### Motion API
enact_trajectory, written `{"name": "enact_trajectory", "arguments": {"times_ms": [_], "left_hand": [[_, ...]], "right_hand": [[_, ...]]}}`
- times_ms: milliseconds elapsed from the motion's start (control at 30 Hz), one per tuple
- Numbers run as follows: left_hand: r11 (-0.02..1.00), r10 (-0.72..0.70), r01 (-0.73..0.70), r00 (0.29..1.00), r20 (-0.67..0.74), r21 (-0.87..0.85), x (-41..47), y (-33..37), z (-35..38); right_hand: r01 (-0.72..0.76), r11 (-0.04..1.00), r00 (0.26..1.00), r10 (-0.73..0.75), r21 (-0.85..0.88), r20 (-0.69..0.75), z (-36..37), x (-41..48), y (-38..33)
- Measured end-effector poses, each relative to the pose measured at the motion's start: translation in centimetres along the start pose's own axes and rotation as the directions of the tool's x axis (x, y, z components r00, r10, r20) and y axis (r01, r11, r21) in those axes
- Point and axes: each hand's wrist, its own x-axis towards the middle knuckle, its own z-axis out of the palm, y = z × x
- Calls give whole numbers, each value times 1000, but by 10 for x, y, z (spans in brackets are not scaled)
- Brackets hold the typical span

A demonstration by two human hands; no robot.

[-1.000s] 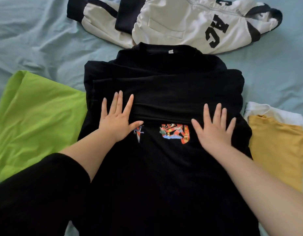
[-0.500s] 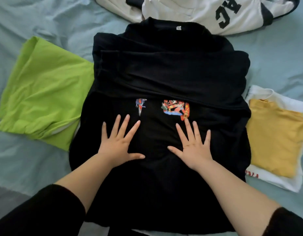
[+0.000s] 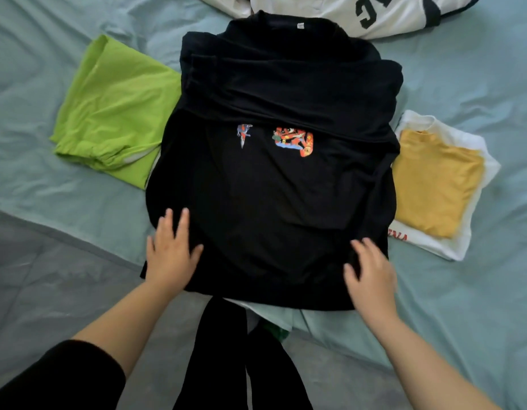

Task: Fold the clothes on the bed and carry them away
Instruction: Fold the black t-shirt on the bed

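The black shirt (image 3: 274,179) lay on the bed (image 3: 463,84), its long axis running away from the person. Both hands, the left (image 3: 170,255) and the right (image 3: 371,279), rested open on its near hem, gripping nothing, equally near.

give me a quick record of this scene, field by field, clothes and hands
surface: bed sheet, light blue-green
centre item: black shirt, sleeves folded across, small print on chest
left of it: green garment, folded, its edge under the shirt
right of it: yellow top, folded, stacked on a white top
beyond it: white and black jacket, unfolded
left hand: flat on the shirt near its bottom hem, open
right hand: at the shirt's bottom right corner, blurred, grip unclear
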Motion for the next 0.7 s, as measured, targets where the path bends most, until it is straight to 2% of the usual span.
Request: {"name": "enact_trajectory", "arguments": {"times_ms": [33,100,200,300,400,433,467,533,567,700], "left_hand": [[994,-93,95,995,36,-62,2,-5,-2],[944,-218,251,962,163,-213,5,-13,-1],[894,-328,366,928,178,-259,3,-19,3],[809,-468,503,864,185,-305,-3,-32,1],[850,-466,497,864,192,-173,-11,-45,-3],[852,-448,482,873,193,-203,-14,-50,-4],[826,-433,476,879,202,-302,-16,-53,-5],[680,-430,462,880,201,-570,-24,-60,-11],[634,-441,448,879,181,-630,-28,-63,-15],[630,-427,420,890,160,-653,-43,-73,-28]], "right_hand": [[-149,986,988,151,77,-17,-4,0,13],[-415,856,910,391,307,141,-2,-4,35],[-562,696,827,483,447,289,8,-14,49],[-597,571,798,495,563,345,14,-27,57],[-638,411,745,544,651,386,13,-38,62],[-643,377,735,551,667,396,11,-41,64],[-642,355,731,551,680,402,8,-44,65],[-628,312,734,542,713,409,-1,-50,68],[-620,298,737,537,725,410,-6,-52,69],[-597,294,755,519,747,399,-28,-65,80]]}}
